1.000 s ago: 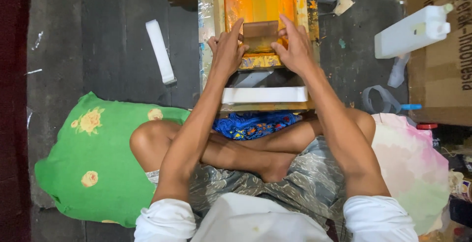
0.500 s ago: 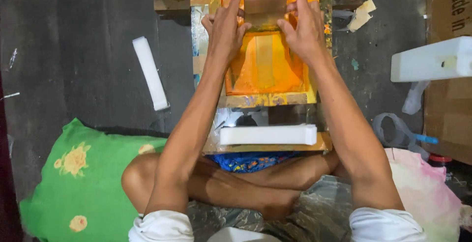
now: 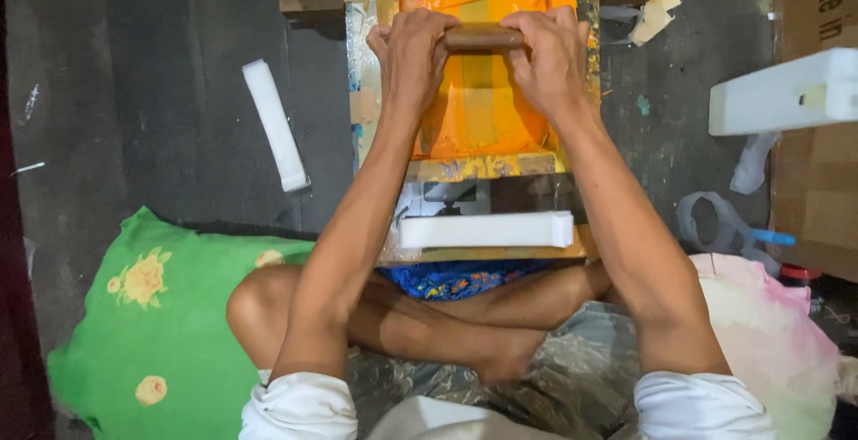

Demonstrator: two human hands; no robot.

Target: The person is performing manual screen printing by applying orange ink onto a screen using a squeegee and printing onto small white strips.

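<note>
I sit cross-legged on the floor behind a screen-printing frame whose mesh is covered in orange ink. Both hands grip a brown wooden squeegee handle lying across the mesh. My left hand wraps its left end and my right hand wraps its right end. The blade is hidden under the hands. A white block lies across the near end of the frame, just in front of my knees.
A white foam strip lies on the dark floor at left. A green flowered cushion is beside my left knee, a pink cloth by my right. A white container, cardboard box and blue-handled scissors are at right.
Both hands have pulled the squeegee a little toward me over the orange mesh, after pushing it away before that. The camera view has shifted forward over the frame.
</note>
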